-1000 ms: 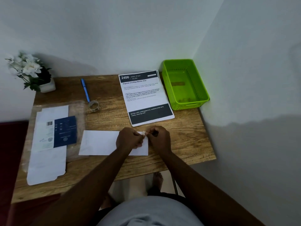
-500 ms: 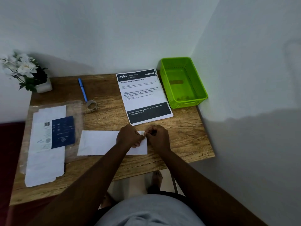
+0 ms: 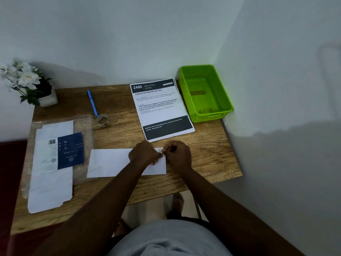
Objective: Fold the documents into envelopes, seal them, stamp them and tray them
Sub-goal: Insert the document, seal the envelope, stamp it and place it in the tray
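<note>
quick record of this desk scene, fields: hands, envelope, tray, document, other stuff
hands: left hand and right hand meet at the envelope's upper right corner, pinching something small and pale there
envelope: white envelope, flat on the wooden desk
tray: green tray, back right corner, no envelope in it
document: printed sheet, unfolded, beside the tray
other: blue pen, tape roll, flower pot, packaging at left

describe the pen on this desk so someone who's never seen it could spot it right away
Start at the white flower pot in the wooden desk's far left corner. Just right of it lies the blue pen, pointing toward a small tape roll; it is the only slim blue stick there.
</note>
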